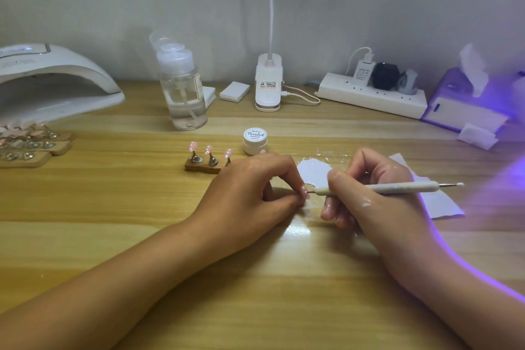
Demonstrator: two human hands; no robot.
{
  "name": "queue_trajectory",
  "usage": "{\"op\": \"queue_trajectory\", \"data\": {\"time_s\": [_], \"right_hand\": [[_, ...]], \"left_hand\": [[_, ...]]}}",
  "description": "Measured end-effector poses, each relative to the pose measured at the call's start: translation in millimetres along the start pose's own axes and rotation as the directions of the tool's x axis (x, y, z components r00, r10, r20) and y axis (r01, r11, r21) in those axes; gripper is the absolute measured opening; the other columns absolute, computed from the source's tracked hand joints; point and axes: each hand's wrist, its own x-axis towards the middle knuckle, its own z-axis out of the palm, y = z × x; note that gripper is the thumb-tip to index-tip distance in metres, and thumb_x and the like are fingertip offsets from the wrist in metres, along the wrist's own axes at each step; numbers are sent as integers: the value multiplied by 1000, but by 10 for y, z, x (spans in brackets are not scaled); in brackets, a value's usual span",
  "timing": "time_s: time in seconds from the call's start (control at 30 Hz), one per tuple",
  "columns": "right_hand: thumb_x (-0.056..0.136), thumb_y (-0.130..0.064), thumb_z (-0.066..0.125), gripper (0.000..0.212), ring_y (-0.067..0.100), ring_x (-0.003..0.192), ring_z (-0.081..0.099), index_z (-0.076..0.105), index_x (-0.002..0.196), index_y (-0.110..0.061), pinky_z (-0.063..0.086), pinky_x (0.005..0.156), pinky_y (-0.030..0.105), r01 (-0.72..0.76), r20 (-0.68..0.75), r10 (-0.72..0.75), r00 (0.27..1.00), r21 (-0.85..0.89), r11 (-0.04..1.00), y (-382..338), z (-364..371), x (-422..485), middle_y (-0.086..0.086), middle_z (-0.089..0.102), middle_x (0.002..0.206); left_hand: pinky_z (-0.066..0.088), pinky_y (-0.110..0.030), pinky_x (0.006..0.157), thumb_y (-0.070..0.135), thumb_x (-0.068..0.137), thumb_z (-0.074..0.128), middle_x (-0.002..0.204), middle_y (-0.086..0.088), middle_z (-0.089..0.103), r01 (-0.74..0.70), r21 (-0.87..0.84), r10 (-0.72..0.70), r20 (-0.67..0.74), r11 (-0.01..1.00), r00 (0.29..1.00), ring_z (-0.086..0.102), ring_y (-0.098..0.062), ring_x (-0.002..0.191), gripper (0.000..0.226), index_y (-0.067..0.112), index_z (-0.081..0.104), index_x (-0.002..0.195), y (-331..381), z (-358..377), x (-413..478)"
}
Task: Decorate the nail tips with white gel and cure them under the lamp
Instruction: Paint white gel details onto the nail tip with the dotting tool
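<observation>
Your counter (113,207) is pale yellow-tan wood with long grain bands; just toward 12 o'clock from its middle the gel jar (254,140) is white with dark script on its lid; toward 11 o'clock three nail tips (208,150) are glossy pink on a brown wooden stand (201,166); the nail tip (305,190) at the centre is pink with white dots; your dotting tool (397,187) is off-white with grey metal ends; the paper (314,170) is white; the lamp (56,77) at 10 o'clock is white; violet light tints the tissue box (454,94) at 2 o'clock.
</observation>
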Motion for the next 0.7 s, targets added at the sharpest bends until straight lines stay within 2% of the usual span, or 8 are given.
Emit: {"op": "queue_trajectory", "data": {"time_s": [0.7], "right_hand": [[87, -7, 63, 28, 10, 40, 50, 44, 67, -11, 37, 40, 14, 31, -3, -31, 1000, 5, 999, 37, -12, 11, 12, 66, 52]], "left_hand": [[36, -18, 58, 18, 80, 75, 84, 14, 64, -19, 7, 19, -4, 1000, 1000, 55, -10, 59, 15, 30, 67, 81, 9, 2, -6]]}}
